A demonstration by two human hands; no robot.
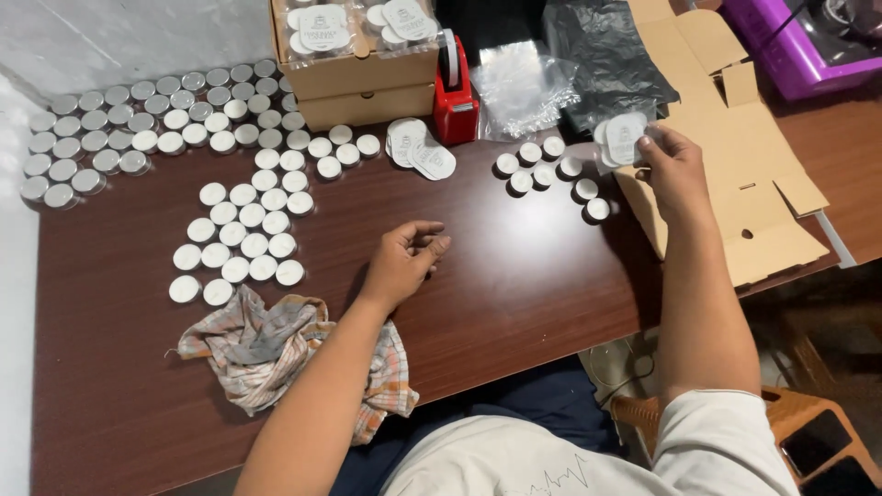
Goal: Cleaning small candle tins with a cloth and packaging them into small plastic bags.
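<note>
Dark wooden table (pixel 514 276) spreads below me, dotted with white tealights (pixel 241 234). My left hand (pixel 404 262) rests on bare wood, fingers loosely curled, holding nothing. My right hand (pixel 675 170) pinches a stack of round labels (pixel 622 140) above flattened cardboard (pixel 763 193), beside nine tealights.
</note>
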